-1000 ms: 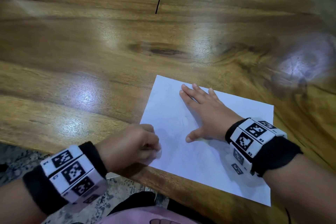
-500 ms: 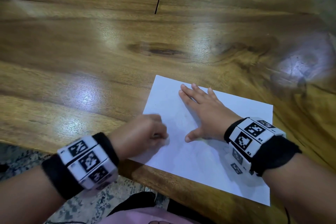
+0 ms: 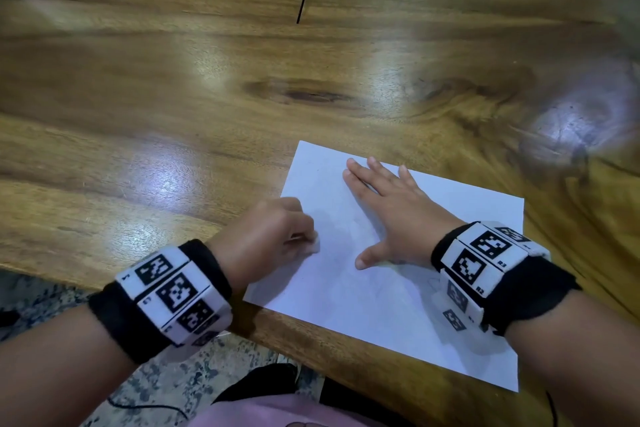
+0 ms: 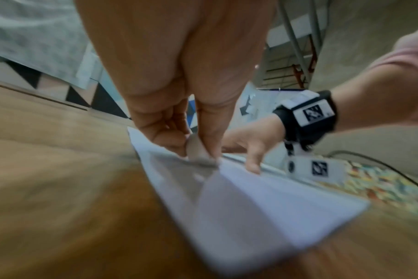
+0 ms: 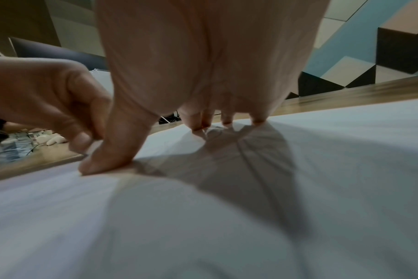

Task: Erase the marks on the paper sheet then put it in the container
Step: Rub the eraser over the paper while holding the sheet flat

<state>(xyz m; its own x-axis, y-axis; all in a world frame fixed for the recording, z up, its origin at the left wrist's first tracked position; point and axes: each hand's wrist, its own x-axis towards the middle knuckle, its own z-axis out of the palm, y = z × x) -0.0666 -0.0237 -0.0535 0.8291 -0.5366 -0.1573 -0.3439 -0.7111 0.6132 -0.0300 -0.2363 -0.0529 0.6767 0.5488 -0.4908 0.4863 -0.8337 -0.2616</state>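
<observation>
Your right hand [image 3: 391,215] lies flat on the paper sheet [image 3: 381,295], fingers straight and spread, thumb out toward 7 o'clock. Your left hand [image 3: 266,239] is curled, pinching a small white eraser [image 3: 313,246] against the sheet's 9 o'clock edge. The sheet rests on the wooden table [image 3: 173,97], near its front edge.

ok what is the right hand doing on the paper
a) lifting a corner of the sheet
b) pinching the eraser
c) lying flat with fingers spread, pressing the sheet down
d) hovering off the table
c: the right hand lies flat on the paper sheet with straight, spread fingers, while the left hand pinches the small white eraser.
</observation>
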